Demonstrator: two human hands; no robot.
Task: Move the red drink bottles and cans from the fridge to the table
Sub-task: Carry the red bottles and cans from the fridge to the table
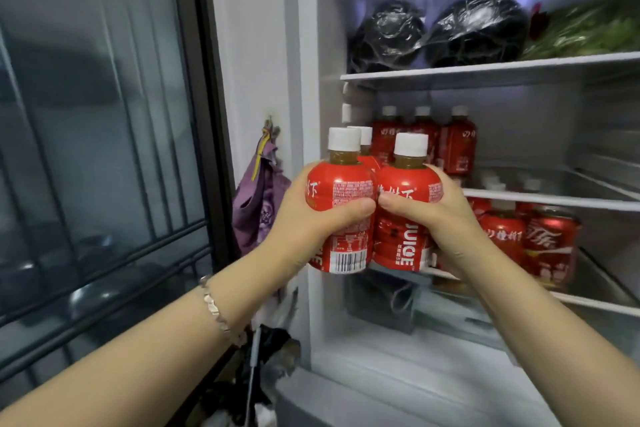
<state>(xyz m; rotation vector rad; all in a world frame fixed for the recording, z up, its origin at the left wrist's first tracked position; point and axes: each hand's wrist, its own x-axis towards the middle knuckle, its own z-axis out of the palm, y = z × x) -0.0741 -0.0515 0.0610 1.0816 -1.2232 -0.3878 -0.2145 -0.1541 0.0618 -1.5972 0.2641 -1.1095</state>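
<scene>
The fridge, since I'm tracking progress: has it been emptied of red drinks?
No, red bottles stand on its middle shelf and red cans sit on the lower shelf.

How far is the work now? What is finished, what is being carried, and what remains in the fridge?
Done: cannot tell; no table is in view. In hand: left grip and right grip together hold three red bottles before the open fridge. Left: three more bottles on the middle shelf, plus at least a lower bottle and a can.
</scene>
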